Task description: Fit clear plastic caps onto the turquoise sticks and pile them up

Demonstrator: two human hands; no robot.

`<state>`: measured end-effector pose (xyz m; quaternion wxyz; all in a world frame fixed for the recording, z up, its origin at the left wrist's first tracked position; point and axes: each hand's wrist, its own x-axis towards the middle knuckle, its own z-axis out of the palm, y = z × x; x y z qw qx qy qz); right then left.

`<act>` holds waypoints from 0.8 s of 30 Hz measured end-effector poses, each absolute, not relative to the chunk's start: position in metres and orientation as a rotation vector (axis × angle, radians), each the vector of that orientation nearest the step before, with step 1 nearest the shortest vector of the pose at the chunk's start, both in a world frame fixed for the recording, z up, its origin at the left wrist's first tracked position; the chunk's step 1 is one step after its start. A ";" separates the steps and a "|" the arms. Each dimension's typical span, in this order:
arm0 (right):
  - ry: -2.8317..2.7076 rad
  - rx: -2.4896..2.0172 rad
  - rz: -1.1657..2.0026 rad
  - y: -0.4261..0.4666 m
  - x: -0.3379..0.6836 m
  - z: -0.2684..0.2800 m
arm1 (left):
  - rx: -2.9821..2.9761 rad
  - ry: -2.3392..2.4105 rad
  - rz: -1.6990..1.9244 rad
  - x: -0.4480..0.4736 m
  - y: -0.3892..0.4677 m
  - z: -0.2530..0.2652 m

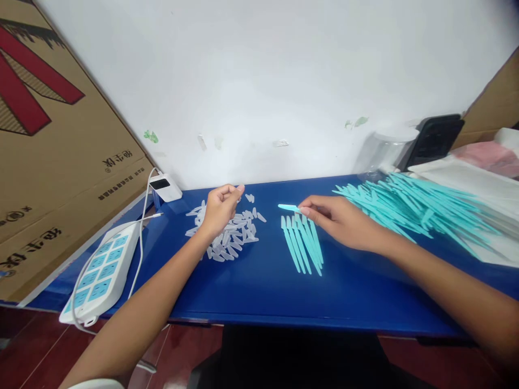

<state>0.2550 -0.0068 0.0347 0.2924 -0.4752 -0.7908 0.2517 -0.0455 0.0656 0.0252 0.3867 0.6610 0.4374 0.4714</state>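
My right hand (334, 219) pinches a teal eyebrow razor (288, 207), its flat head pointing left. Just below it, several teal eyebrow razors (298, 243) lie side by side on the blue table (259, 292), pale heads toward the wall. My left hand (223, 205) is closed, thumb against the fingers, above a pile of small translucent caps (229, 243). Whatever is between its fingertips is too small or hidden to make out. A few loose caps (250, 198) rest beside the pile.
A large heap of teal razors (417, 208) spreads on the right, near a clear plastic tub (385, 148) and a black phone-like object (433, 140). On the left are a power strip (101, 270), a white cabled device (166, 187) and a cardboard box (60, 162). A white wall (259, 86) stands behind.
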 end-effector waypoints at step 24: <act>-2.148 -1.260 0.624 -0.006 0.255 0.035 | 2.412 1.097 0.149 -0.057 0.060 0.019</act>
